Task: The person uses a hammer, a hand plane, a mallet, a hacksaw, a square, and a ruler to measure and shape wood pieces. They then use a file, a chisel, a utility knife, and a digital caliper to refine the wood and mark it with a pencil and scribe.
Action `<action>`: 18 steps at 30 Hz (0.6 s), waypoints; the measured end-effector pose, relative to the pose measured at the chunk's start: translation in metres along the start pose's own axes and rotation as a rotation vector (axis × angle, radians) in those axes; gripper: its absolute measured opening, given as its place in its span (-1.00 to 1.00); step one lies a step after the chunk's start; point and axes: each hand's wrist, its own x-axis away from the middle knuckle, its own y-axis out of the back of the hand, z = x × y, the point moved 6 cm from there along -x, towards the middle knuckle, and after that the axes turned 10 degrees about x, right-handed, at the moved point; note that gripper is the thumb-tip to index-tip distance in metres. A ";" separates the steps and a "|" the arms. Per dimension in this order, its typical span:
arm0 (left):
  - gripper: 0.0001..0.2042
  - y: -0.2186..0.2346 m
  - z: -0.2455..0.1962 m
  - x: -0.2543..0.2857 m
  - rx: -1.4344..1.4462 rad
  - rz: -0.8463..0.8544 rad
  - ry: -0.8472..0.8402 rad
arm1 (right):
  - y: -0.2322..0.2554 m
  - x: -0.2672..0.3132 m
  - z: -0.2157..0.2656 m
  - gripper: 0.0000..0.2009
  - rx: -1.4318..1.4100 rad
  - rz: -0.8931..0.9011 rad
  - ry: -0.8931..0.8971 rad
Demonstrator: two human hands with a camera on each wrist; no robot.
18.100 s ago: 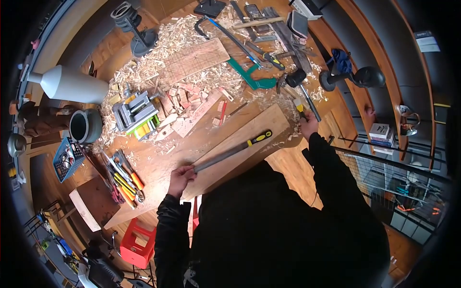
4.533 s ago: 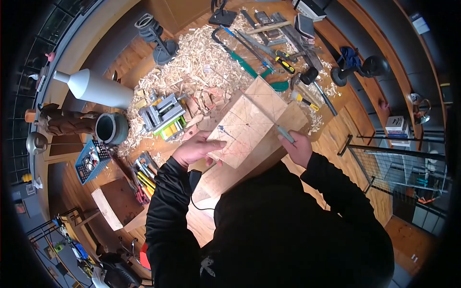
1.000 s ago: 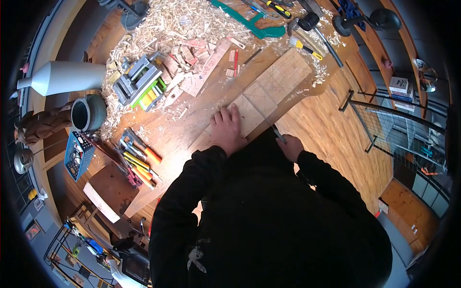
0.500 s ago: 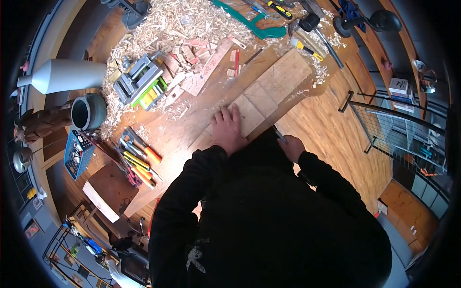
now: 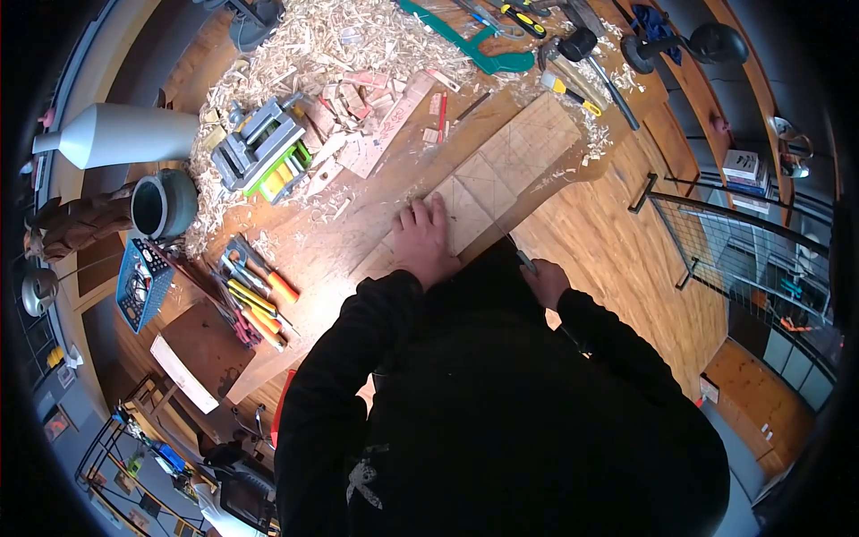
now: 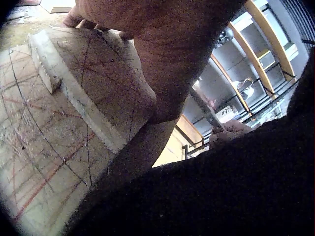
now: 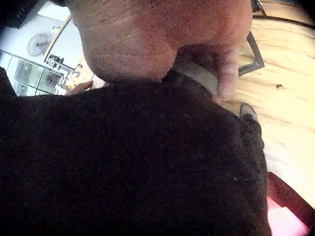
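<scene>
A pale wooden board [image 5: 528, 148] marked with pencil lines lies slantwise near the table's front edge. My left hand [image 5: 422, 237] rests on its near part, fingers spread. The left wrist view shows crossed red and dark lines on the board [image 6: 47, 142] and a pale stepped ledge [image 6: 81, 101] across it. At the board's front edge, my right hand [image 5: 548, 285] grips a slim tool [image 5: 526, 260] with a grey handle and a thin blade, which points along the cross line. I cannot tell the tool's kind. In the right wrist view the fingers curl round its handle [image 7: 197, 76].
A vise [image 5: 259, 148], wood offcuts [image 5: 358, 107] and a shavings heap [image 5: 340, 45] lie beyond the board. A green saw frame [image 5: 483, 49], a yellow-handled brush [image 5: 573, 94] and a mallet [image 5: 577, 43] are at the far right. Pliers and screwdrivers [image 5: 259, 300] lie at the left.
Over the last second my right hand has drawn back slightly towards the body with the tool. My left hand and the board have stayed put. Earlier, the board was held up above the table.
</scene>
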 end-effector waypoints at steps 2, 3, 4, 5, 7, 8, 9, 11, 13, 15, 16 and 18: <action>0.04 -0.003 0.001 0.000 -0.002 0.052 0.025 | -0.001 -0.005 0.001 -0.65 0.028 0.018 0.007; 0.04 -0.005 0.002 -0.001 -0.003 0.045 0.020 | -0.002 -0.008 0.001 -0.65 0.053 0.033 0.011; 0.04 -0.005 0.002 -0.001 -0.005 0.036 0.016 | 0.002 -0.012 0.005 -0.65 0.053 0.033 0.009; 0.04 -0.006 0.002 -0.002 -0.005 0.036 0.015 | 0.007 -0.018 0.013 -0.65 0.051 0.057 0.002; 0.04 -0.005 0.002 -0.001 -0.011 0.033 0.017 | 0.008 -0.020 0.018 -0.65 0.044 0.080 -0.003; 0.04 -0.005 0.002 -0.001 -0.013 0.031 0.016 | 0.005 -0.020 0.016 -0.66 0.043 0.083 -0.015; 0.02 -0.003 0.001 0.000 -0.009 -0.006 0.000 | 0.004 -0.019 0.013 -0.66 0.043 0.086 -0.027; 0.01 0.000 0.000 0.000 -0.003 -0.046 -0.012 | 0.001 -0.007 0.005 -0.66 0.043 0.071 -0.040; 0.00 0.000 0.000 0.001 0.005 -0.042 -0.020 | -0.001 -0.001 -0.001 -0.65 0.045 0.062 -0.052; 0.00 0.000 0.000 0.001 0.009 -0.042 -0.019 | -0.002 0.003 -0.004 -0.65 0.040 0.051 -0.035; 0.00 0.000 -0.001 0.001 0.012 -0.042 -0.021 | -0.001 0.000 -0.004 -0.65 0.038 0.050 -0.040; 0.02 -0.002 -0.001 -0.001 0.007 -0.003 -0.002 | -0.001 -0.015 0.003 -0.64 0.057 0.061 0.021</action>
